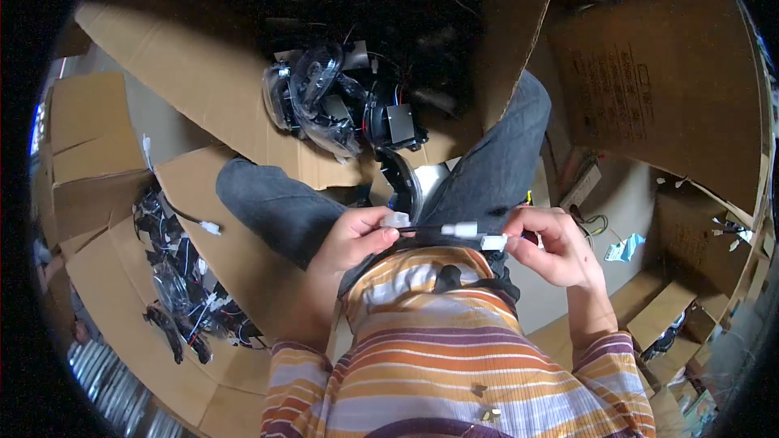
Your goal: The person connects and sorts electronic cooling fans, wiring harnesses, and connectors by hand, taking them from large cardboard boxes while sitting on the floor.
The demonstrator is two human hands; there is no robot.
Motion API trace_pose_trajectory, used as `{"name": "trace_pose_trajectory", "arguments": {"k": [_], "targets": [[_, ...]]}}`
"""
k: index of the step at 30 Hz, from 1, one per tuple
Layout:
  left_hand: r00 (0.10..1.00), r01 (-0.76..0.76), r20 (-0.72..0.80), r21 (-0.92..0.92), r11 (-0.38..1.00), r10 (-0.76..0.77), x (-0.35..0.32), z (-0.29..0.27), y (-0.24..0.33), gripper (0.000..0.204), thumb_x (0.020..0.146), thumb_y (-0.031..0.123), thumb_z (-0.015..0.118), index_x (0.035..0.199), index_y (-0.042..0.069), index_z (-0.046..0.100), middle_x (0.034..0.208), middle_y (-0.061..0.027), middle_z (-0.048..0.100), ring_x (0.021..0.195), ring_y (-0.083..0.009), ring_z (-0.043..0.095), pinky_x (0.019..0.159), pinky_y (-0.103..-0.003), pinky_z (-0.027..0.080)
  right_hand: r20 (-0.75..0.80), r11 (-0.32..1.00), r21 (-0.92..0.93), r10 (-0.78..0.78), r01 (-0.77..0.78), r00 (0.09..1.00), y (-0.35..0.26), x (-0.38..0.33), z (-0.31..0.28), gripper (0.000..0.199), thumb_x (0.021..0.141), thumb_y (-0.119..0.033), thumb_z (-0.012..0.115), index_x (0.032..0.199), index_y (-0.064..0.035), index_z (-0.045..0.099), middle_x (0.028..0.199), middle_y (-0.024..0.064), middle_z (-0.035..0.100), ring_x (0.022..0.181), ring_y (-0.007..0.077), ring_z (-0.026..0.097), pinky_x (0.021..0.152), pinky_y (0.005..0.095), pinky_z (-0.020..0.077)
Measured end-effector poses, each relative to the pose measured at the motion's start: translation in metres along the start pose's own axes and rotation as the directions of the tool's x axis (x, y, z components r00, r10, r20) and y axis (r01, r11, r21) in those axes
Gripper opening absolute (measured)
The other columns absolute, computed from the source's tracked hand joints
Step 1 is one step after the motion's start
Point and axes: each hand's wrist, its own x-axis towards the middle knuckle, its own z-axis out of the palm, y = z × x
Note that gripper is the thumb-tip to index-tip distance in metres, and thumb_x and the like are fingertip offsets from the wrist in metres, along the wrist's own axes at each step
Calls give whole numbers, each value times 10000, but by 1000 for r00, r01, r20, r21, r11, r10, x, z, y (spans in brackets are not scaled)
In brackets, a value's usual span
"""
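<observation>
In front of my waist, my left hand (pixel 357 237) pinches a thin black cable (pixel 426 230) between thumb and fingers, with a whitish plastic piece (pixel 396 220) at its fingertips. A white plug connector (pixel 461 229) sits along the cable, between my hands. My right hand (pixel 558 245) is closed at the fingertips on a second white connector (pixel 492 242), just beside the first one. Whether the two connectors touch, I cannot tell. Below my hands, a curved black-and-silver part (pixel 399 182) rests between my legs.
Ahead stands a large open carton (pixel 324 166) with black parts in clear plastic bags (pixel 320 89). Another carton (pixel 215 357) at left holds several black wired parts (pixel 182 284). A tall cardboard box (pixel 649 73) rises at right. A blue-white wrapper (pixel 625 248) lies on the floor.
</observation>
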Motion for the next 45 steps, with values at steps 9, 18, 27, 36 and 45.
{"name": "trace_pose_trajectory", "arguments": {"k": [9, 18, 27, 36, 45], "targets": [[998, -44, -37, 120, 992, 48, -6, 2, -1, 143, 806, 94, 431, 836, -22, 510, 674, -30, 523, 554, -47, 436, 516, -183, 390, 95, 994, -61, -88, 94, 992, -6, 6, 3, 57, 700, -46, 503, 708, 7, 520, 637, 92, 514, 588, 222, 494, 529, 295, 382], [999, 32, -16, 268, 963, -29, -4, 8, 9, 139, 806, 103, 435, 799, -14, 511, 676, -29, 536, 534, -37, 427, 495, -178, 372, 104, 988, -23, -148, 151, 983, -2, 6, 10, 41, 686, -23, 482, 696, 9, 505, 619, 96, 504, 570, 235, 486, 526, 309, 376], [987, 72, -157, 332, 941, -20, -4, 14, 11, 157, 801, 116, 446, 751, -12, 521, 631, -20, 538, 507, -34, 428, 472, -179, 368, 38, 998, -50, -33, 35, 999, -7, -2, 8, 43, 675, -38, 494, 662, 3, 494, 609, 98, 502, 557, 243, 481, 518, 306, 382], [999, -4, 47, 516, 856, -24, -7, 5, 18, 119, 758, 62, 446, 692, 6, 528, 610, -51, 508, 517, -118, 464, 489, -234, 364, 41, 957, -281, -68, 77, 997, -6, 2, 11, 69, 665, -64, 485, 631, -7, 468, 546, 100, 458, 538, 263, 471, 505, 334, 378], [990, -60, 137, 553, 831, -19, -7, 6, 19, 112, 738, 58, 448, 704, 0, 537, 618, -72, 500, 559, -152, 479, 516, -250, 363, 182, 948, -293, -75, 127, 980, -2, 2, 11, 54, 655, -40, 506, 648, 14, 512, 625, 111, 526, 574, 253, 510, 520, 311, 414]]}}
